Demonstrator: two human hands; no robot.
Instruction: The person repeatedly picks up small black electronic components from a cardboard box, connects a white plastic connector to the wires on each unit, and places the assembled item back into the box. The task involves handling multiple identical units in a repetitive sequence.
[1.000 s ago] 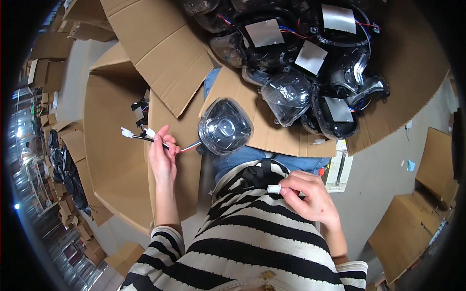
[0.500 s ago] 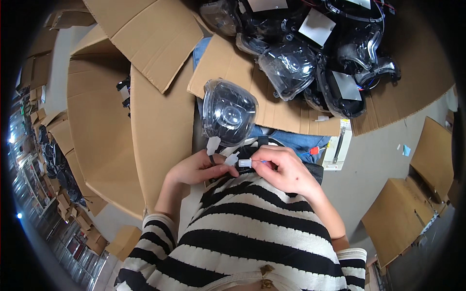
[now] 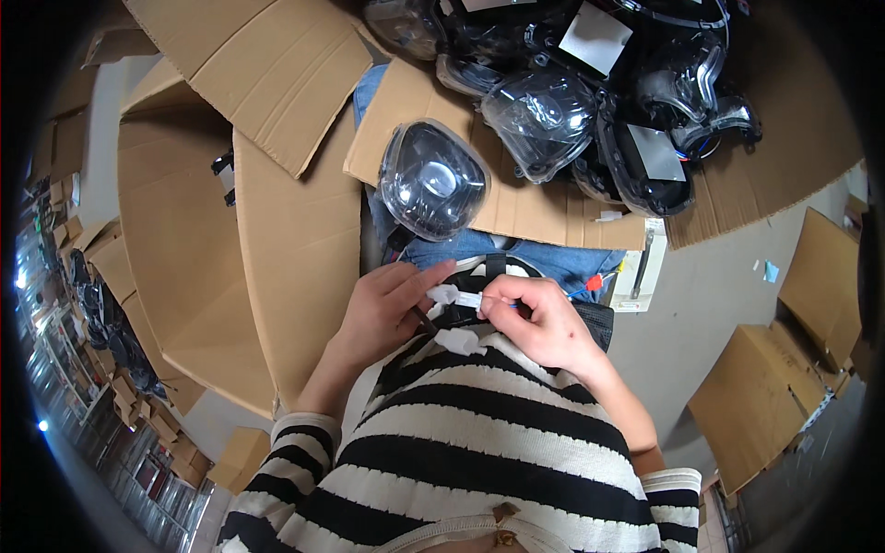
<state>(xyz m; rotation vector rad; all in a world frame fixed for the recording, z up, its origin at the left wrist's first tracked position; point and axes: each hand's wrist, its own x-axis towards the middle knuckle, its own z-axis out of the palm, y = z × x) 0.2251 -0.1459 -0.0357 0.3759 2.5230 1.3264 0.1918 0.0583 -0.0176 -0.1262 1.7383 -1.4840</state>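
Note:
Close to my waist, my left hand (image 3: 387, 304) is closed on a white plug connector (image 3: 443, 294). My right hand (image 3: 541, 324) pinches another white connector (image 3: 468, 300) with thin wires behind it. The two connectors meet end to end; whether they are locked together I cannot tell. A third white connector (image 3: 458, 343) on a black cable dangles just below my fingers, against my striped top. Beyond my left hand lies a clear-fronted headlight (image 3: 433, 180), lens upward, between my lap and a cardboard flap (image 3: 562, 221).
Several headlights (image 3: 539, 120) with wires are heaped on cardboard at the far right. An open cardboard box (image 3: 184, 249) stands to the left. A red connector (image 3: 595, 282) lies by my right hip. More boxes (image 3: 751, 405) stand on the floor at right.
The connectors in my hands have come together. The third connector has swung from above my left hand to below it. My left hand has turned, and the headlight has shifted slightly away.

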